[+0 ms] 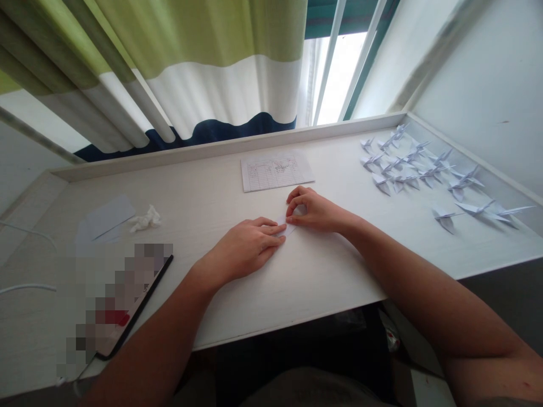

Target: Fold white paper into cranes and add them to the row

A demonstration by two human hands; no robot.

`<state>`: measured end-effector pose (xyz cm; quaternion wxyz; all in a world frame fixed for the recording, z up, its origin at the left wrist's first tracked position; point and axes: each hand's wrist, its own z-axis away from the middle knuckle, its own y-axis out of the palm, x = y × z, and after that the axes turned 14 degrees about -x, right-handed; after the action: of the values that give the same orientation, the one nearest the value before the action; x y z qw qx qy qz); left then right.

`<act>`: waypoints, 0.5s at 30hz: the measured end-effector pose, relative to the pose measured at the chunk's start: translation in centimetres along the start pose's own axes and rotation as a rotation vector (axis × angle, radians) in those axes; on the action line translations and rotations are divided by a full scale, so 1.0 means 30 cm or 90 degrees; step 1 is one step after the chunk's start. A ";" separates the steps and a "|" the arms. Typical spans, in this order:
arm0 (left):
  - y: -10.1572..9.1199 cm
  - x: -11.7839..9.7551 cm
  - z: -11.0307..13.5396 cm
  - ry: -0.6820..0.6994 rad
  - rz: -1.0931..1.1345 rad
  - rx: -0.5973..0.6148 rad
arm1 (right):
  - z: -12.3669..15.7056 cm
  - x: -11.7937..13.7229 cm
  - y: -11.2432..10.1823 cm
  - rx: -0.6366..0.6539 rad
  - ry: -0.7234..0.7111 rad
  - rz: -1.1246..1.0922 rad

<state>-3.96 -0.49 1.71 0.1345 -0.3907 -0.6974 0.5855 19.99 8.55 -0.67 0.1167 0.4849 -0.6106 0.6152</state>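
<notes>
A small folded piece of white paper (290, 229) lies on the white desk, mostly covered by my fingers. My left hand (248, 247) rests palm down at its left side, fingers stretched out and fingertips pressing on it. From the right, my right hand (314, 210) pinches the paper between thumb and bent index finger. Which fold is being held cannot be made out. Just beyond my hands sits a printed form or booklet (275, 171) with a ruled table and handwriting.
Several folded paper cranes (394, 164) stand in rows at the right. Loose white sheets (111, 216) and a crumpled tissue (146, 219) lie at the left. Nearer me is a blurred tablet-like device (139, 299) with a dark edge. A raised rim (220, 144) borders the desk's back.
</notes>
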 end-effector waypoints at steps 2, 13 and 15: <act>0.000 -0.003 -0.002 -0.001 0.004 0.009 | 0.001 0.000 -0.004 0.013 -0.004 0.000; 0.001 -0.029 -0.005 -0.005 -0.019 0.021 | 0.021 0.028 -0.041 0.076 -0.015 0.004; 0.002 -0.032 -0.006 -0.005 -0.009 0.015 | 0.020 0.032 -0.049 0.081 -0.009 0.001</act>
<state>-3.19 -1.04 1.96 0.1405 -0.3815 -0.6940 0.5942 20.86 7.93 0.84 0.0809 0.4954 -0.5716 0.6491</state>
